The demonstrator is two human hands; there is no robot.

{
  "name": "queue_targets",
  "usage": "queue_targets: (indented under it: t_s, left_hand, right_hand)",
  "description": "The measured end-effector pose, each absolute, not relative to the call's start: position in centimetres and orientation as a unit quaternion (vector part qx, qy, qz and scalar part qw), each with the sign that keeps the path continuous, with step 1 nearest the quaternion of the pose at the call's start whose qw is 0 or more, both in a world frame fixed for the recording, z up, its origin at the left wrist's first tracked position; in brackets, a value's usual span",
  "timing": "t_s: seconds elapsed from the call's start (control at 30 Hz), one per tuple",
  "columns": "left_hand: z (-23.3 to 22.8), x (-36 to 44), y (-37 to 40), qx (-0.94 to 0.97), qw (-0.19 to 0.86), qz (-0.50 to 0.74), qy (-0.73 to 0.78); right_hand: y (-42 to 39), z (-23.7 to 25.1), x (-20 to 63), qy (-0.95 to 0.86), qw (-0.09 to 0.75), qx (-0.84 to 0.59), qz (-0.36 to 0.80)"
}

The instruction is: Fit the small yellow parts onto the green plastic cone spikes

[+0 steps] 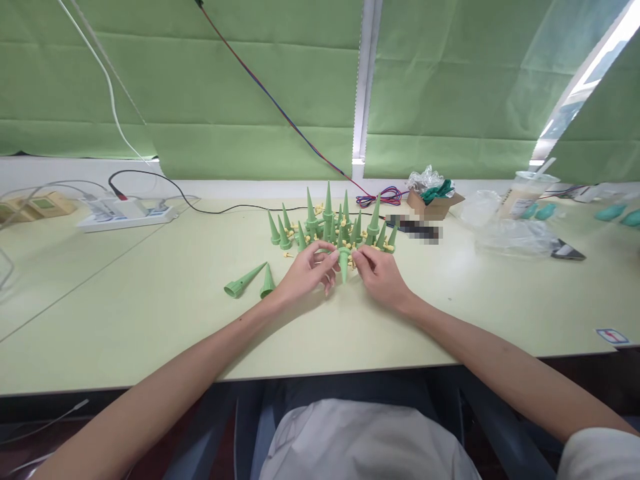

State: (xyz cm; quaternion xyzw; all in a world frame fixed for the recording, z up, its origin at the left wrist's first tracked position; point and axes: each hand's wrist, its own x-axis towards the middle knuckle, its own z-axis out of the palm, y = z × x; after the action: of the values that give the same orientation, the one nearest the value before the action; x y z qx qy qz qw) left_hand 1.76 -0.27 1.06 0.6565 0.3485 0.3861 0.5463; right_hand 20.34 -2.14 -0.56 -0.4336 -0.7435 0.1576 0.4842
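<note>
A green plastic cone spike (pixel 344 265) points downward between my two hands, its wide collar at the top. My left hand (pixel 313 270) pinches the collar from the left with thumb and forefinger, other fingers loosely curled. On the collar's right side my right hand (pixel 381 275) is closed in a pinch; what its fingertips hold is too small and hidden to make out. Just beyond stands a cluster of upright green spikes (pixel 328 207) with small yellow plastic pieces among them. A loose yellow piece (pixel 287 255) lies to their left. Two more spikes (pixel 244 281) lie left of my left hand.
A white power strip (pixel 127 215) with cables sits at the left back. Behind the cluster lie a coiled red-blue wire (pixel 383 196) and a small cardboard box (pixel 435 205). Farther right are a drink cup (pixel 523 195), a plastic bag (pixel 520 239) and a dark flat object (pixel 567 250).
</note>
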Motion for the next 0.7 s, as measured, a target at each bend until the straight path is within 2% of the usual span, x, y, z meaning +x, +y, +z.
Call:
queue_targets:
  t_s: [0.13, 0.23, 0.7]
  left_hand:
    - [0.77, 1.71, -0.14, 0.632, 0.602, 0.372, 0.316]
    - [0.63, 1.68, -0.27, 0.634, 0.606, 0.364, 0.314]
    - [0.63, 1.58, -0.78, 0.733, 0.442, 0.390, 0.340]
  right_hand:
    - [-2.03, -0.82, 20.32, -0.754, 0.482, -0.417, 0.158]
    - [-2.04, -1.02, 20.29, -0.755, 0.480, -0.416, 0.159]
    - [-2.06, -1.41, 19.87, -0.731, 0.471, -0.454, 0.194]
